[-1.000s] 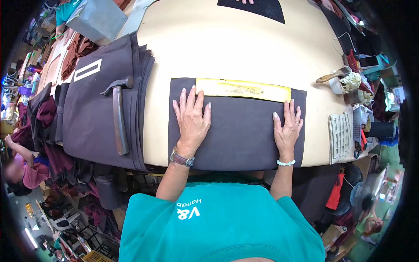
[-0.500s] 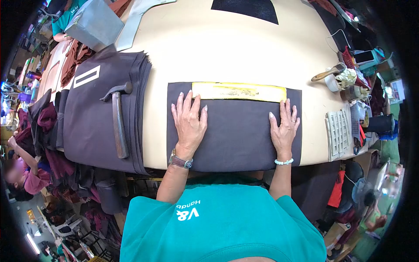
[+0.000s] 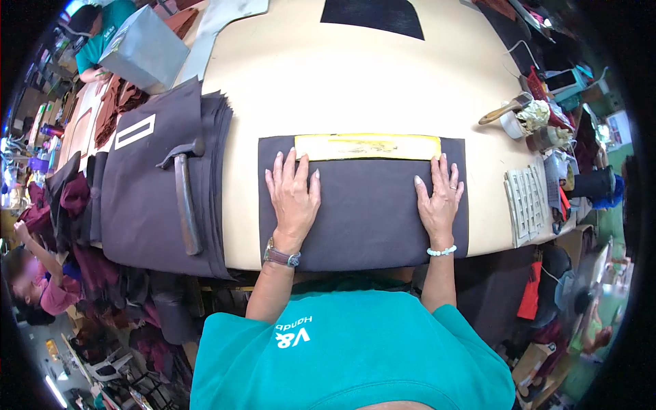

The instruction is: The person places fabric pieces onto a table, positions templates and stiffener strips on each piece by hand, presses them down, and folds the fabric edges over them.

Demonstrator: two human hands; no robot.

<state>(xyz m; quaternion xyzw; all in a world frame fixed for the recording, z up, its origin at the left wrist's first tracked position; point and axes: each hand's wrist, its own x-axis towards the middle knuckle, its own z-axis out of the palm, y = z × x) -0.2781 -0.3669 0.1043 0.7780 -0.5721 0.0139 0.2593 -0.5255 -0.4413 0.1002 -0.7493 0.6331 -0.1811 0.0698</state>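
A dark fabric panel (image 3: 372,212) lies flat on the pale table, near its front edge. Along the panel's upper part runs a yellow-edged, whitish strip (image 3: 369,146) with dark smudges. My left hand (image 3: 294,198), with a watch on the wrist, lies open on the panel, its fingertips at the strip's left end. Flat and spread, my right hand (image 3: 441,205) rests on the panel with fingertips by the strip's right end. It wears a ring, and a pale bead bracelet circles the wrist. Neither hand grips anything.
On the left, a hammer (image 3: 184,198) lies on a stack of dark panels (image 3: 150,219) beside a metal block (image 3: 145,51). A brush (image 3: 506,109), a white cup (image 3: 512,126) and pale slotted pieces (image 3: 527,205) are at the right. Co-workers are at left.
The view has shifted slightly, so the panel and strip appear lower and a little further left. Both hands keep their places on the panel. The co-worker at top left shows more fully.
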